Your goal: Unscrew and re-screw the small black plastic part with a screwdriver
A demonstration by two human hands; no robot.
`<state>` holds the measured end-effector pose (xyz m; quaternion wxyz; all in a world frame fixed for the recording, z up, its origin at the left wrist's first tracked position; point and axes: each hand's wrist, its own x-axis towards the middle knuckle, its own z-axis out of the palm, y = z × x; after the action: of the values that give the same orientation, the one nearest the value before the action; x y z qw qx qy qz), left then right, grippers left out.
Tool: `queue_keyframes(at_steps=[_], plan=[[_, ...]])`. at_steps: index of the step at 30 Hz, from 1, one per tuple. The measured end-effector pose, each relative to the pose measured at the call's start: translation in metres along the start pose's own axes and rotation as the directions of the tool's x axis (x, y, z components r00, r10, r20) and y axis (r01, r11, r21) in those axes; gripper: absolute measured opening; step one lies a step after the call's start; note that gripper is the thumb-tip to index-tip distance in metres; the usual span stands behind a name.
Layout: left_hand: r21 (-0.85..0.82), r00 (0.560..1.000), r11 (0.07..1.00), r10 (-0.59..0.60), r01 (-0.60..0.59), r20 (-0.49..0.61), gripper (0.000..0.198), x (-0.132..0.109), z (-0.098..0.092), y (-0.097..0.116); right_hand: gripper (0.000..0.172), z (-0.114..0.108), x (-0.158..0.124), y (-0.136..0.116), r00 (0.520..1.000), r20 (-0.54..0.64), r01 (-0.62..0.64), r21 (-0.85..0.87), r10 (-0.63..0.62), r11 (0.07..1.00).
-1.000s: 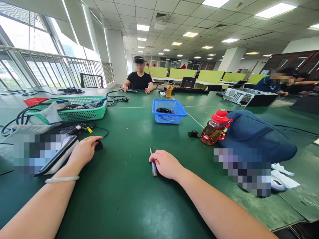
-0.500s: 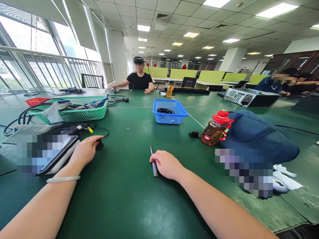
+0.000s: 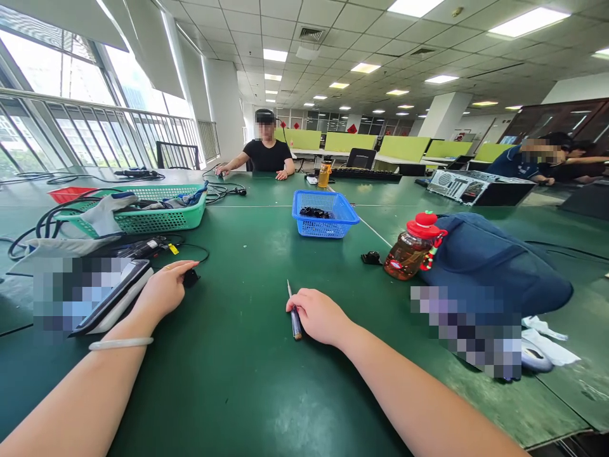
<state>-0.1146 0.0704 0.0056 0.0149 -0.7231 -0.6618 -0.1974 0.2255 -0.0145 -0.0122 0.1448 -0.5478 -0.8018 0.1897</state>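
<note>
On the left of the green table (image 3: 238, 381), my left hand (image 3: 164, 289) has its fingers bent over a small black object (image 3: 191, 278), partly covered by the fingers. A thin black cable curves close to that object. Beside this wrist lies a tablet-like device (image 3: 114, 301) with a blurred screen. My right hand (image 3: 321, 314) rests on the table, thumb and fingers closed around a screwdriver (image 3: 295, 324). Its thin metal tip points away from me, and the dark handle lies along the tabletop.
Farther off stand a blue basket (image 3: 326, 228) with black items and a green basket (image 3: 185, 219) with gloves. At right are a red-capped bottle (image 3: 404, 257), a dark blue bag (image 3: 495, 266) and a small black object (image 3: 371, 258). A person (image 3: 269, 155) sits opposite.
My hands and the screwdriver stay practically in place. Only the hand of the person opposite, on the left side of the view, shifts slightly.
</note>
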Motion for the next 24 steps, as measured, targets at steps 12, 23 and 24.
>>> queue_keyframes(at_steps=[12, 23, 24], plan=[[0.061, 0.999, 0.998, 0.032, -0.033, 0.023, 0.053, 0.0017, 0.003, 0.0001, 0.032, -0.0004, -0.0004, -0.0005, 1.0, 0.0, 0.003, 0.008, -0.003, 1.0], [0.109, 0.996, 0.99, 0.086, -0.085, -0.001, 0.051, 0.0046, 0.0071, -0.0045, 0.031, 0.0001, -0.0008, 0.0001, 1.0, -0.002, 0.001, 0.004, -0.001, 1.0], [0.106, 0.996, 0.99, 0.09, -0.088, -0.011, 0.05, 0.0045, 0.0071, -0.0045, 0.032, 0.0003, -0.0005, 0.0003, 1.0, -0.004, 0.002, 0.003, -0.002, 1.0]])
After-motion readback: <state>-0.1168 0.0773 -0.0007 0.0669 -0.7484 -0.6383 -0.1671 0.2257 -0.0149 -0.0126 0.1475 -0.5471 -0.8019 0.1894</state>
